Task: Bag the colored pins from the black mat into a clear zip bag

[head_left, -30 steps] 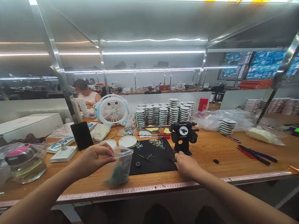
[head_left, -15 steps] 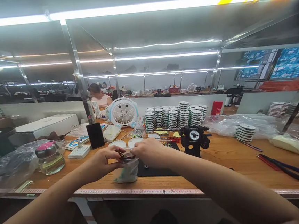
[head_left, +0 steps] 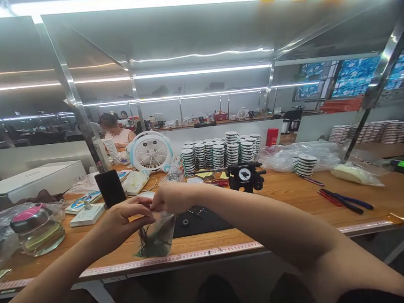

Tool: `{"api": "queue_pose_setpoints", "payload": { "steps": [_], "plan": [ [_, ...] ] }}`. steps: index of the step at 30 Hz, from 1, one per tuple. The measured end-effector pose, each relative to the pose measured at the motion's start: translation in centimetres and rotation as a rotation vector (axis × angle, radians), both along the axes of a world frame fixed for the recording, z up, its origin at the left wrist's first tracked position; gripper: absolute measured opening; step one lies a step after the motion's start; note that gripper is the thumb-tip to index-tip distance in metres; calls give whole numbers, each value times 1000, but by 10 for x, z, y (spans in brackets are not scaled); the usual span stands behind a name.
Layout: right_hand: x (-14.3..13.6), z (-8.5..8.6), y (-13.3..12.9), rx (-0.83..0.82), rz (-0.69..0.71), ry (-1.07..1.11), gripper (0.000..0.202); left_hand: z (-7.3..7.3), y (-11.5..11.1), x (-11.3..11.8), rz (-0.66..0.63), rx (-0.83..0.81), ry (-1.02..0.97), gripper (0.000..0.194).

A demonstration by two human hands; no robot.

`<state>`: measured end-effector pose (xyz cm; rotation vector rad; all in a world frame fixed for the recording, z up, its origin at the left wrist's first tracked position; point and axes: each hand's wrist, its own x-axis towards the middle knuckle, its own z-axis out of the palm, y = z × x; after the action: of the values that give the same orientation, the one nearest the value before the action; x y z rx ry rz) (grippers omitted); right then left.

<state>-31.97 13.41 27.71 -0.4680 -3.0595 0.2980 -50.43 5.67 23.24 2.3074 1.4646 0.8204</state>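
Note:
A clear plastic bag [head_left: 156, 238] with dark thin strands and something green inside stands near the front edge of the wooden table. My left hand [head_left: 128, 217] pinches the bag's top edge from the left, thumb below the fingers. From the right, my right hand [head_left: 172, 196] is closed at the same upper edge, its fingertips partly hidden behind the knuckles. Just right of the bag lies a black mat [head_left: 206, 222] with a small round metal part [head_left: 185, 222] and thin tweezers-like tools on it.
A black device with a dial [head_left: 245, 175] stands behind the mat. Stacks of white-rimmed spools [head_left: 218, 157] and a fan [head_left: 151, 152] line the back. On the left are a glass jar [head_left: 39, 231] and a dark phone-like slab [head_left: 110, 188]; pliers [head_left: 344, 200] lie right. A person [head_left: 117, 133] sits beyond.
The dark strands held at the bag's mouth are now down inside the bag. Both hands stay at its top. The view has turned to the right, so things appear further left.

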Motion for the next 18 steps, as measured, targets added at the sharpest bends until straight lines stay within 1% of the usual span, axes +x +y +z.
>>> {"api": "queue_pose_setpoints", "payload": {
  "steps": [1, 2, 3, 4, 5, 6, 8, 9, 10, 12, 14, 16, 18],
  "plan": [
    [18, 4, 2, -32, -42, 129, 21, 0, -1, -3, 32, -9, -16, 24],
    [38, 6, 4, -63, -114, 266, 23, 1, -3, -6, 68, -13, -26, 25],
    [62, 5, 8, -89, -189, 351, 23, 1, -4, -9, 103, -13, -33, 27],
    [86, 1, 11, -127, -279, 333, 24, 1, -4, -12, 131, -18, -14, 29],
    [111, -5, 15, -172, -391, 246, 24, 1, -4, -15, 134, -21, 28, 31],
    [135, -15, 18, -176, -526, 135, 24, -1, -3, -18, 130, -27, 70, 33],
    [176, -43, 24, -49, -846, -73, 19, -6, 1, -24, 114, -20, 120, 35],
    [192, -59, 27, -21, -925, -107, 16, -10, 4, -27, 111, -15, 118, 35],
    [205, -76, 28, 0, -984, -122, 17, -14, 7, -30, 115, -9, 110, 35],
    [221, -106, 32, 45, -1079, -125, 26, -25, 12, -36, 122, 11, 97, 34],
    [228, -129, 35, 83, -1150, -129, 32, -34, 16, -38, 124, 13, 107, 32],
    [232, -142, 38, 115, -1174, -135, 33, -41, 18, -36, 128, 26, 101, 30],
    [233, -147, 41, 147, -1151, -138, 32, -45, 17, -31, 132, 106, 88, 33]
  ]
}}
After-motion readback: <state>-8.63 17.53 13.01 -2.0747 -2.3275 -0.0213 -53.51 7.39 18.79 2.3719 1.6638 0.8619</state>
